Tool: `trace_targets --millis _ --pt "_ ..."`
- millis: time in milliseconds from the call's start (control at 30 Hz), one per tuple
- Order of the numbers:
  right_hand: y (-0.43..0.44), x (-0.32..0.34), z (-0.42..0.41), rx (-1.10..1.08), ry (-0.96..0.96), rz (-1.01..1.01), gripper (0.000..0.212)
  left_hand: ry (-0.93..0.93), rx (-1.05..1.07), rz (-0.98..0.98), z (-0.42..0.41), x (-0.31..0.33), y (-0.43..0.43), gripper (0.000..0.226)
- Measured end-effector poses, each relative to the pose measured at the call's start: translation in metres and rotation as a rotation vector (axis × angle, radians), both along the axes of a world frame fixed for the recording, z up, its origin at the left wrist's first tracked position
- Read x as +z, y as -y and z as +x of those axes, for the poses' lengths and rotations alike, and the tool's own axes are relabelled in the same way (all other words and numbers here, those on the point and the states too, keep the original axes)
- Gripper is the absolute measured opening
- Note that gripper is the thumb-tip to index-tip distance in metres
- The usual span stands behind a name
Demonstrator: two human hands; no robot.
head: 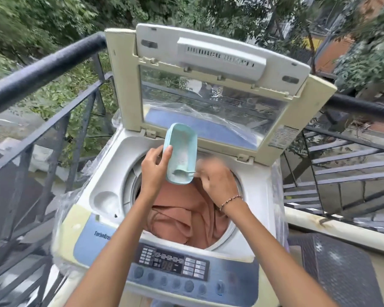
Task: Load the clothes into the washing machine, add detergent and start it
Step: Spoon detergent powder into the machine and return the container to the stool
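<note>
A top-loading washing machine [106,180] stands with its lid [208,89] raised. Its drum holds salmon-pink clothes [182,220]. Above the drum my left hand [153,169] grips a pale teal detergent box [180,151], tilted with its open side toward me and white powder inside. My right hand [217,180], slightly blurred, holds the handle of a small spoon [184,172] whose bowl rests in the powder at the box's lower end. The control panel [175,264] at the machine's front shows digits on its display.
A dark metal balcony railing [42,69] runs close behind and left of the machine. Clear plastic wrap covers the machine's sides. A dark patterned surface [341,269] sits at the right. Stairs [341,173] descend beyond the right railing. Trees fill the background.
</note>
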State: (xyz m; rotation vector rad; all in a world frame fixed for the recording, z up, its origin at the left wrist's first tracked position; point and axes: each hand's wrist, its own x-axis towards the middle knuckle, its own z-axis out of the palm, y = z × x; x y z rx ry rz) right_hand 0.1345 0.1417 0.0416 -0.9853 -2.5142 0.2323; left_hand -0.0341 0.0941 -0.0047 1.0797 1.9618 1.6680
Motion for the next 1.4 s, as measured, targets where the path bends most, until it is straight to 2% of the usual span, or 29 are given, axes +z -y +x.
trace_targets --millis 300,400,533,633,767,933,1033,1133,1233,1400 --pt "0.002 -0.016 -0.038 -0.182 -0.102 -0.694 0.012 0.103 0.010 -0.146 -0.024 -0.025 0.010 0.042" --pt "0.004 -0.027 -0.041 -0.201 -0.124 -0.824 0.016 0.110 -0.049 -0.178 -0.021 -0.027 0.017 0.035" --pt "0.009 -0.035 -0.043 -0.289 -0.188 -1.043 0.020 0.186 -0.014 -0.177 -0.020 -0.031 0.023 0.035" --pt "0.010 -0.039 -0.042 -0.345 -0.279 -1.127 0.017 0.284 0.041 -0.183 -0.020 -0.032 0.025 0.034" --pt "0.004 -0.038 -0.041 -0.417 -0.418 -1.131 0.018 0.410 0.116 -0.222 -0.022 -0.036 0.025 0.038" --pt "-0.014 -0.027 -0.039 -0.470 -0.579 -1.193 0.020 0.446 0.168 -0.268 -0.022 -0.038 0.021 0.040" --pt "-0.032 -0.023 -0.035 -0.549 -0.668 -1.136 0.021 0.459 0.178 -0.309 -0.022 -0.042 0.018 0.042" --pt "-0.050 -0.031 -0.034 -0.678 -0.640 -0.948 0.021 0.497 0.192 -0.324 -0.023 -0.044 0.015 0.041" --pt "-0.058 -0.044 -0.037 -0.704 -0.441 -0.644 0.018 0.521 0.183 -0.319 -0.021 -0.043 0.013 0.033" --pt "-0.055 -0.070 -0.038 -0.448 -0.107 -0.167 0.012 0.510 0.184 -0.319 -0.021 -0.040 0.009 0.036"
